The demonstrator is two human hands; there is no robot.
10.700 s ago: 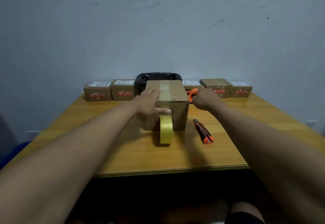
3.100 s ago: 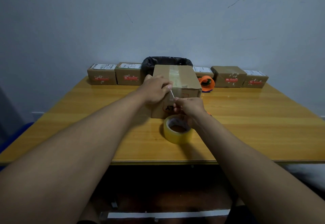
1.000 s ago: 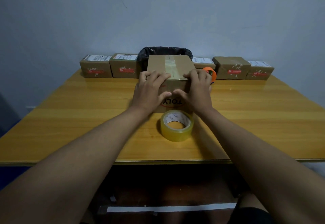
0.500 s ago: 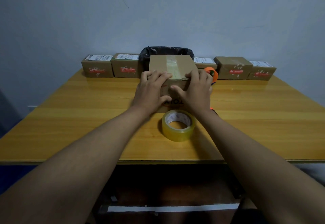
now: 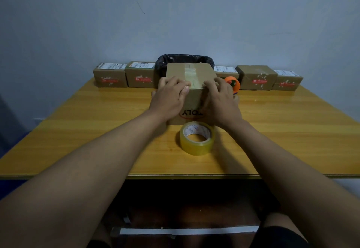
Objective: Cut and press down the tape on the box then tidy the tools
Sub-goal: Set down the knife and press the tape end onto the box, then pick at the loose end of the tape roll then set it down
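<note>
The box (image 5: 190, 91) sits mid-tabletop (image 5: 97, 130), near the person, with a strip of clear tape (image 5: 191, 77) running across its top and over the front edge. The left hand (image 5: 169, 99) and right hand (image 5: 220, 101) both lie flat against the box's upper front edge, fingers spread, holding nothing, pressing either side of the tape. The tape looks already cut, since the tape roll (image 5: 197, 137) lies free on the tabletop just in front of the box. Pressing down seems nearly finished. Tidying is left: the roll and the orange dispenser (image 5: 232, 83) beside the box are not yet put away.
</note>
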